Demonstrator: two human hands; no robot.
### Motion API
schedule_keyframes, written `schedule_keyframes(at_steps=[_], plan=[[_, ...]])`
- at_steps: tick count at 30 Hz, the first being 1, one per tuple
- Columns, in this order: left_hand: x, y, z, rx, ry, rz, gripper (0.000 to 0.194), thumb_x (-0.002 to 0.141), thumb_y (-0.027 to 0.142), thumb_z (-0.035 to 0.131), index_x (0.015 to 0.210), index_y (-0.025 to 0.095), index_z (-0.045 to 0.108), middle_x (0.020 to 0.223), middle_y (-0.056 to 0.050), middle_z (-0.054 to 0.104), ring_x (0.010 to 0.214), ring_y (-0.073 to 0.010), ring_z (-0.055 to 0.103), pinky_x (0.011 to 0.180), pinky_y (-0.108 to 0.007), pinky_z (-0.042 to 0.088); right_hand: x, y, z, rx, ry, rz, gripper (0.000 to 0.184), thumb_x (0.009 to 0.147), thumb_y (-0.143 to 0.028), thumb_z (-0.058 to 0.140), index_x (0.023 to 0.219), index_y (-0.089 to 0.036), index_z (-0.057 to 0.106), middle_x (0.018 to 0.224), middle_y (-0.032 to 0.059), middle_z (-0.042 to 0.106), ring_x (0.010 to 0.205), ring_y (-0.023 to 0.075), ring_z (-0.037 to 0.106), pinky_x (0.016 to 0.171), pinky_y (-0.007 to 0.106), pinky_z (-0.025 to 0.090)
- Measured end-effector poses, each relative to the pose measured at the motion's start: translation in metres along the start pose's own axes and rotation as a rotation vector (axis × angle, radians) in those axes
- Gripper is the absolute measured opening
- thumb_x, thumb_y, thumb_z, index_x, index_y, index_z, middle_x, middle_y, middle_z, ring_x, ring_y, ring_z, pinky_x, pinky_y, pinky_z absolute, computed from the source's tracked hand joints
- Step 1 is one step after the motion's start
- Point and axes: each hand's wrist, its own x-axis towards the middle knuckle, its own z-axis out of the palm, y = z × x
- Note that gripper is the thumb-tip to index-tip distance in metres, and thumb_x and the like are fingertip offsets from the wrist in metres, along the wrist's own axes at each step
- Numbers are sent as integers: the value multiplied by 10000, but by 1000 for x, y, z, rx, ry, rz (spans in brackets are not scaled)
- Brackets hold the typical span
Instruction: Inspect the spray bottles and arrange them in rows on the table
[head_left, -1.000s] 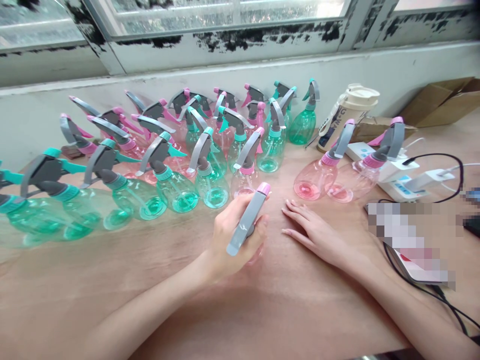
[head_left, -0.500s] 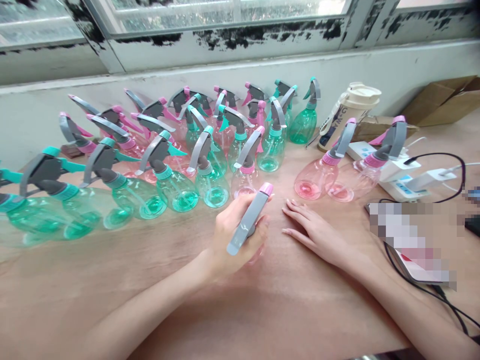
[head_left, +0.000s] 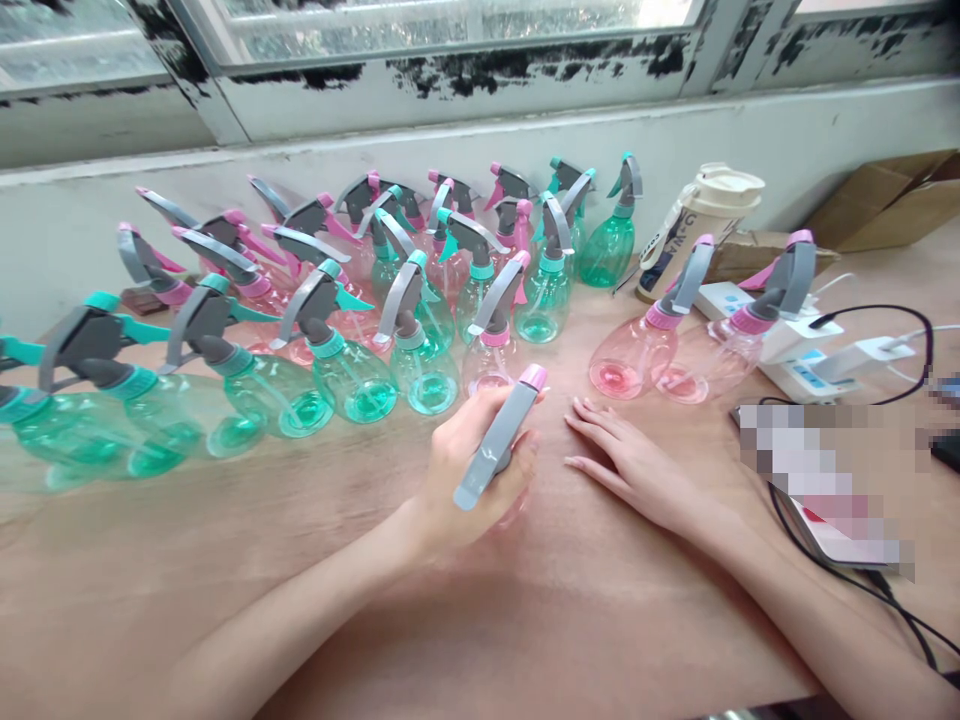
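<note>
My left hand (head_left: 457, 465) is wrapped round the neck of a pink spray bottle (head_left: 501, 440) with a grey trigger head and pink nozzle. Most of that bottle's body is hidden under the hand. To its right, my right hand (head_left: 637, 465) lies flat on the wooden table (head_left: 360, 620), fingers spread and holding nothing. Just beyond the left hand stands another pink-necked spray bottle (head_left: 493, 340), beside a green spray bottle (head_left: 427, 375). Two clear pink spray bottles stand past my right fingertips, the nearer one (head_left: 634, 355) partly overlapping the other (head_left: 716, 355).
Several more green and pink spray bottles (head_left: 356, 375) crowd the left and back, up to the wall. A white lidded cup (head_left: 705, 220), a cardboard box (head_left: 885, 205), a power strip (head_left: 806, 370) with cables, and a blurred-out phone-like device (head_left: 847, 540) lie at the right.
</note>
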Motion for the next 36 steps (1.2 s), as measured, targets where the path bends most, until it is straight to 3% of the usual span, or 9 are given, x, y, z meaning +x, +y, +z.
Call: schedule_keyframes(at_steps=[7, 11, 15, 18, 21, 30, 36], plan=[[3, 2, -1, 15, -6, 14, 214, 913, 215, 528, 1112, 170, 596, 985, -81, 680, 831, -181, 665, 764, -313, 522, -1, 2, 2, 3, 7, -3, 576, 979, -501, 451, 1407, -120, 511, 1518, 175, 439, 1418, 308, 384, 1168, 541, 325], [7, 7, -4, 51, -22, -3, 93, 910, 218, 516, 894, 182, 600, 762, -14, 614, 644, -136, 589, 639, -272, 483, -1, 1, 2, -7, -2, 3, 590, 980, -512, 439, 1408, -113, 509, 1519, 179, 435, 1422, 306, 376, 1172, 541, 318], [8, 9, -7, 46, -51, 14, 170, 896, 200, 504, 728, 186, 529, 630, 26, 493, 531, -108, 481, 542, -253, 411, 0, 1, 2, -12, -1, -6, 595, 984, -515, 425, 1408, -106, 506, 1517, 181, 435, 1422, 304, 377, 1172, 546, 313], [7, 7, -7, 16, -50, 2, 93, 900, 208, 504, 890, 177, 591, 749, -10, 599, 601, -124, 545, 603, -266, 451, 0, 1, 2, -9, -1, -5, 594, 985, -515, 423, 1406, -105, 508, 1516, 181, 436, 1422, 304, 378, 1170, 551, 316], [5, 3, -6, 5, -30, -10, 171, 907, 231, 513, 1050, 180, 592, 852, -37, 649, 704, -153, 611, 714, -301, 496, 0, 2, 2, -8, 0, -8, 584, 986, -515, 420, 1408, -120, 508, 1520, 174, 432, 1425, 302, 373, 1172, 556, 309], [-1, -2, -5, 38, -31, -7, 236, 909, 217, 524, 1127, 168, 600, 924, -71, 676, 934, -208, 671, 731, -299, 550, 0, 2, 3, -10, -9, -4, 601, 985, -516, 420, 1401, -93, 510, 1520, 184, 432, 1430, 301, 365, 1178, 540, 306], [-1, -4, -3, 31, -13, 36, 241, 911, 217, 517, 1135, 170, 592, 948, -75, 686, 860, -189, 676, 716, -303, 547, -1, 2, 3, -3, -7, -3, 589, 981, -511, 436, 1411, -114, 504, 1524, 172, 430, 1432, 300, 362, 1181, 545, 300]])
